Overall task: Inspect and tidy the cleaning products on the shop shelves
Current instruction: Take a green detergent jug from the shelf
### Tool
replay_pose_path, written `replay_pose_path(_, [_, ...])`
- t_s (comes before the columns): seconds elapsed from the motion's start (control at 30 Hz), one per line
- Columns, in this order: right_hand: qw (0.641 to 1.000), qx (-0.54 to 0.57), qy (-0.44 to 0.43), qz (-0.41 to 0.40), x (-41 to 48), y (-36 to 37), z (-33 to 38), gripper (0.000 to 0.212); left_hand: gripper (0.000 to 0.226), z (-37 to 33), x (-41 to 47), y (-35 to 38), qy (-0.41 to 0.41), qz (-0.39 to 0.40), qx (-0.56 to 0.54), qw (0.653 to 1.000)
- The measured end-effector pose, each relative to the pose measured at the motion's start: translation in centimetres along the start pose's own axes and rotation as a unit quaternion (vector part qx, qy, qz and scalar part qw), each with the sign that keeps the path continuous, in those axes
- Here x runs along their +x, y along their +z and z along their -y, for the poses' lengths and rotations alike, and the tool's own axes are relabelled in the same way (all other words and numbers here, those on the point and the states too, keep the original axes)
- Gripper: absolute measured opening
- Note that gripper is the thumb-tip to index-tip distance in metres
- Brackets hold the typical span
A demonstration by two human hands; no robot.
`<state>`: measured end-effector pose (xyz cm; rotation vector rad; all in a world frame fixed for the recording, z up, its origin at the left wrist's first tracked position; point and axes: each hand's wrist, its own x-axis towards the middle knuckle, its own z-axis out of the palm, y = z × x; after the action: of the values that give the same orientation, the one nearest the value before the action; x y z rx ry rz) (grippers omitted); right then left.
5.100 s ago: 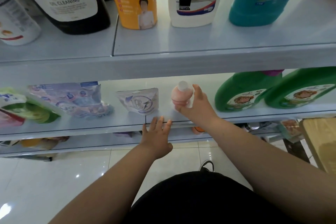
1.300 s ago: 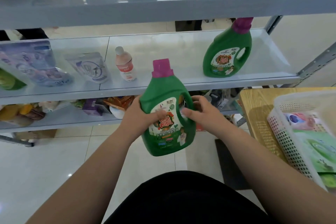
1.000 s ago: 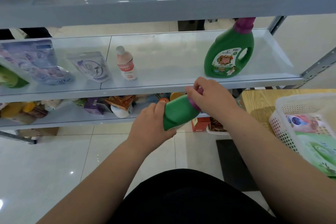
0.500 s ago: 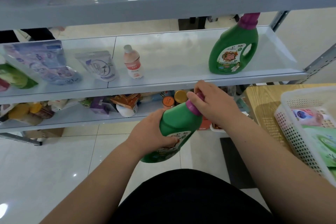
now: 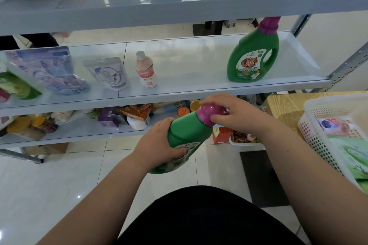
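- Fingers of the right hand (image 5: 237,114) curl round the magenta screw cap (image 5: 209,113) of a green plastic detergent jug (image 5: 187,135).
- The left hand (image 5: 159,145) grips the jug's body from below, fingers wrapped over its label.
- The jug is tilted, cap up and to the right, in front of the grey middle shelf (image 5: 179,93).
- A matching green jug (image 5: 253,57) stands upright on that shelf.

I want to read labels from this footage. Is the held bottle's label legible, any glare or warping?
Head view: held bottle tilted, label mostly under the left hand, unreadable; shelf bottle label faces camera, small print soft; glare spots on the floor; wide-angle warp slants the shelf.
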<state>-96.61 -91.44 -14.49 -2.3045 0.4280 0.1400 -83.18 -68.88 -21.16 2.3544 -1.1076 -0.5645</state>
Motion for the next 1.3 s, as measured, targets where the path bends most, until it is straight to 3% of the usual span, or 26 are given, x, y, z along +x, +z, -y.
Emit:
replay_pose_path(0.13, [0.998, -0.028, 0.018, -0.056, 0.4, 0.3, 0.0, 0.022, 0.076, -0.5, 0.0, 0.1, 0.005, 0.003, -0.007, 1.000])
replay_pose_path(0.27, [0.997, 0.064, 0.008, -0.042, 0.6, -0.1, 0.1, 0.036, 0.075, -0.3, 0.1, 0.2, -0.014, -0.001, -0.012, 1.000])
replay_pose_path(0.4, [0.999, -0.007, 0.017, -0.035, 0.9, 0.0, -0.1, 0.029, 0.075, -0.2, 0.3, 0.1, -0.009, -0.002, -0.008, 1.000])
replay_pose_path(0.5, [0.998, 0.058, -0.010, -0.020, 0.8, -0.2, 0.1, 0.051, 0.075, -0.2, 0.4, 0.1, -0.017, -0.003, -0.014, 1.000])
replay_pose_path(0.67, [0.998, -0.027, 0.047, -0.043, 1.7, 0.3, 0.0, 0.032, 0.076, -0.4, 0.5, 0.0, -0.020, 0.006, -0.021, 1.000])
replay_pose_path(0.73, [0.998, 0.023, 0.026, -0.054, 1.4, 0.2, 0.1, 0.024, 0.076, -0.1, 0.6, -0.1, -0.031, 0.002, -0.031, 0.999])
replay_pose_path(0.9, [0.990, 0.130, -0.005, -0.049, 0.6, -0.5, 0.1, 0.047, 0.074, 0.3, 0.6, -0.4, -0.036, -0.010, -0.044, 0.998])
replay_pose_path(1.1, [0.916, 0.392, 0.009, -0.086, 0.5, -0.1, -1.6, 0.047, 0.080, 1.0, 0.1, -0.7, -0.058, -0.031, -0.137, 0.988])
replay_pose_path(1.3, [0.899, 0.432, -0.014, -0.074, 0.1, 0.1, -0.8, 0.045, 0.080, 1.3, -0.3, -0.7, -0.060, -0.042, -0.155, 0.985])
